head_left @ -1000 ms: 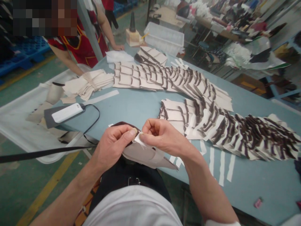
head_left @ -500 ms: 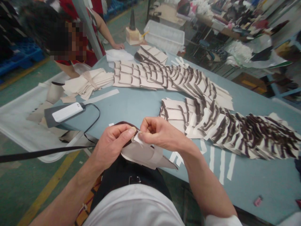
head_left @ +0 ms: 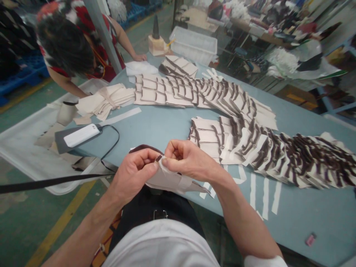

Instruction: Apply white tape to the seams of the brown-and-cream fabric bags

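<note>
Between my hands, at the near table edge, is a pale fabric piece [head_left: 167, 180] with a dark brown border. My left hand [head_left: 136, 170] pinches its upper edge between thumb and fingers. Close beside it, my right hand [head_left: 185, 157] has thumb and forefinger closed on a white strip [head_left: 164, 165] lying along that edge. The two pinches are almost touching, and part of the strip is hidden by the fingers. Past my right hand, rows of similar dark-edged pieces [head_left: 205, 135] overlap on the table.
Loose white strips [head_left: 265, 198] lie on the blue table [head_left: 306, 211] to the right. A white power bank [head_left: 82, 135] with a black cable sits at left, above a white bin [head_left: 16, 148]. A co-worker [head_left: 69, 48] leans over the far left side. A clear plastic crate [head_left: 194, 44] stands behind.
My left thumb has shifted down a little, exposing the brown edge between the pinches. My right hand stays near the same spot on the strip. The co-worker's head has moved right and lower.
</note>
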A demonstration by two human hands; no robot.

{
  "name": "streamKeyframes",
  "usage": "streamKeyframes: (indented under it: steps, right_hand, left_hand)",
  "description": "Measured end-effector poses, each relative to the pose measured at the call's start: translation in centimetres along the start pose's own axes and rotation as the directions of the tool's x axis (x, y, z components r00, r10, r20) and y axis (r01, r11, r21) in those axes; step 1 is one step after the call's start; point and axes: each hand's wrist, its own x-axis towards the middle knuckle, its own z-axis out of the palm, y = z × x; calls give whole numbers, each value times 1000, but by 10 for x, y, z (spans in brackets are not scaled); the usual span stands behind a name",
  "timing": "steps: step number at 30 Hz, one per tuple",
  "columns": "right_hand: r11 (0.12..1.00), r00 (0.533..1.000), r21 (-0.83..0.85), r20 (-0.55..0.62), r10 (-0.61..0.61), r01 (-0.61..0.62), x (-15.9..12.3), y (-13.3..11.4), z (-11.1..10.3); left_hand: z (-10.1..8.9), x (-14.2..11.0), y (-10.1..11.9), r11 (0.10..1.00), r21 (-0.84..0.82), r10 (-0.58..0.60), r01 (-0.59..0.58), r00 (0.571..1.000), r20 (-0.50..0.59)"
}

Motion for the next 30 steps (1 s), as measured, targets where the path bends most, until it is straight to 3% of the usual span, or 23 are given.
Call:
streamKeyframes:
  steps: [5, 12, 21, 30]
  right_hand:
    - [999, 1000, 40, -6, 23, -22, 1, 5, 0]
    - [988, 999, 149, 35, 40, -44, 1, 9, -1]
    - [988, 995, 132, -50, 90, -82, 4, 15, 3]
    - [964, 989, 244, -69, 129, -109, 9, 25, 15]
  left_hand:
    - [6, 2, 5, 996, 84, -5, 11, 997, -76]
    - [10, 4, 10, 990, 144, 15, 0, 995, -100]
    - [14, 4, 12, 984, 179, -4, 27, 992, -127]
    - [18, 2, 11, 960, 277, 94, -49, 984, -152]
